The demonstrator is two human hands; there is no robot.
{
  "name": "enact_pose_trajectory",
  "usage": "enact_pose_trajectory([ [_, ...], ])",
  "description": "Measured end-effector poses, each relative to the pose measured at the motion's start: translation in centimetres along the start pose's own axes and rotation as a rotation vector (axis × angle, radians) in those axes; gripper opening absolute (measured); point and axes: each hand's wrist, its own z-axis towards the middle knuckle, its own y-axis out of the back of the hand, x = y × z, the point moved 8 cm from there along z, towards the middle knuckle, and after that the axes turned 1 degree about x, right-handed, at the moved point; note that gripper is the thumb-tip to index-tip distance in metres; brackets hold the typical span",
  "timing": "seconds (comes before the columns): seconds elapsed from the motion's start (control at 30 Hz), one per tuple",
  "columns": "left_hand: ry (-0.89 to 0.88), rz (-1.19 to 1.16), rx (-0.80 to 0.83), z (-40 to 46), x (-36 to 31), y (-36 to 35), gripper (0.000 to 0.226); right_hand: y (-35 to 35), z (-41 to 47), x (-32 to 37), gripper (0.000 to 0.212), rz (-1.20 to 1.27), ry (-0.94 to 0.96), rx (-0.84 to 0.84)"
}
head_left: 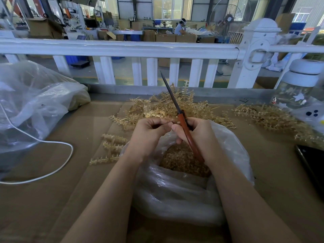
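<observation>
A heap of amber plastic strips (157, 106) lies at 12 o'clock from the hands, a bottle (301, 85) at 2, a phone (312, 163) at 4 and a white cable (57, 165) at 8. An open bag (175, 199) of small parts sits below the hands. The left hand (149, 133) pinches a small plastic piece (172, 122), which touches the knife (183, 123). The right hand (198, 135) grips the knife's red handle, blade pointing to 11.

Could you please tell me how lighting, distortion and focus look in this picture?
In the head view, the wide-angle lens bows the white railing; daylight is soft and even, though the back windows are bright; the clear bag shows mild glare; the knife, left hand and right hand are sharp.
</observation>
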Motion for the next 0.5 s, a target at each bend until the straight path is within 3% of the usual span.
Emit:
enact_pose_trajectory([
  [0.2, 0.126, -0.147, -0.11, 0.1, 1.2, 1.1, 0.011, 0.5, 0.0, 0.2, 0.014, 0.012, 0.004, -0.056],
  [0.5, 0.126, -0.336, -0.168, 0.3, 1.4, 1.4, 0.014, 0.4, -0.1, 0.6, 0.012, -0.037, 0.063, -0.04],
])
